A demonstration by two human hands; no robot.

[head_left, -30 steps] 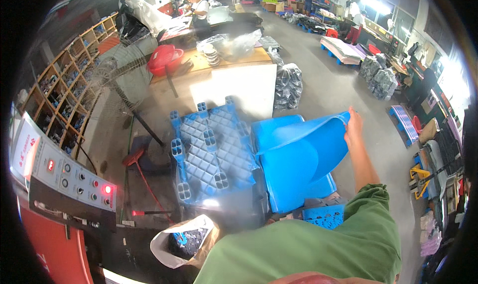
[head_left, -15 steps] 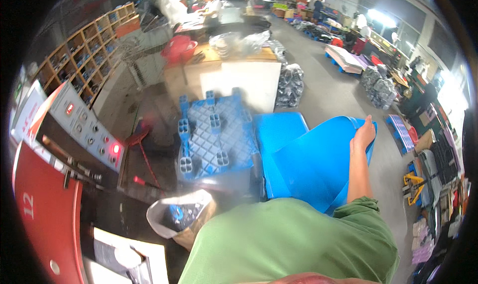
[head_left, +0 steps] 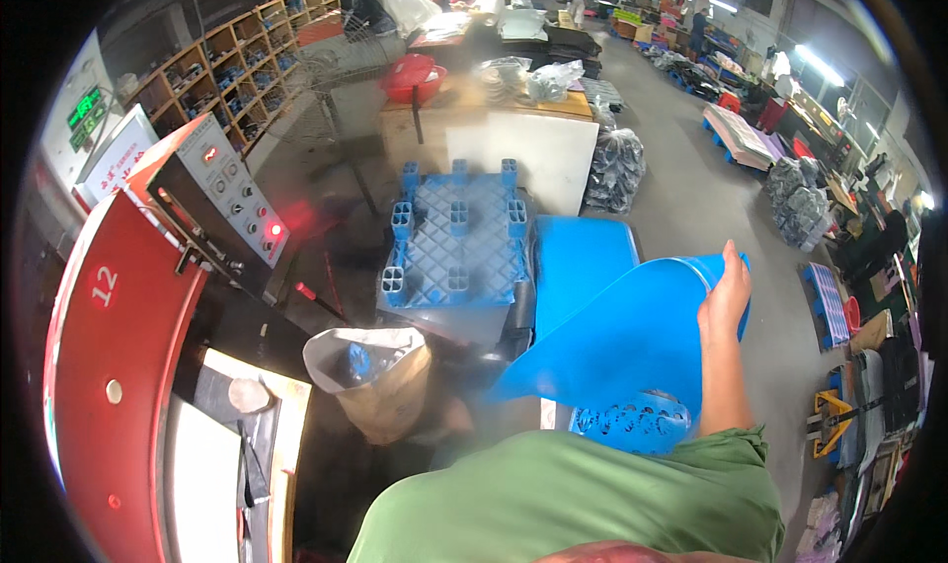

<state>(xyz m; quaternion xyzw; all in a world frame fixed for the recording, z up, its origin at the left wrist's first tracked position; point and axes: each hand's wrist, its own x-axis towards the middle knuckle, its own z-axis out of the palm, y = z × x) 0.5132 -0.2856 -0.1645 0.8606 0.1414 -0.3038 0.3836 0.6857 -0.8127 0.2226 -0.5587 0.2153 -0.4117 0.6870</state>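
Observation:
My right hand (head_left: 726,296) is closed on the upper right edge of a large, thin blue sheet (head_left: 622,316). The sheet is raised and curls over, and its left corner is smeared by motion. Behind it lies another flat blue sheet or stack of sheets (head_left: 585,262). Below the raised sheet, close to my body, shows a blue sheet with rows of cut-out holes (head_left: 632,420). My left hand does not show clearly; a blurred patch beside the paper bag cannot be made out.
An upturned blue plastic pallet (head_left: 459,229) stands ahead, before a white-sided table (head_left: 523,158) with a red basin (head_left: 410,79). An open paper bag (head_left: 380,390) stands left of me, near a red machine (head_left: 118,356) and its control panel (head_left: 232,193). Wrapped bundles (head_left: 615,168) stand beside the aisle.
The raised sheet's left part has swung up and toward me, uncovering the sheet with holes. My right hand still grips its edge. The view has shifted, so the surroundings appear farther right.

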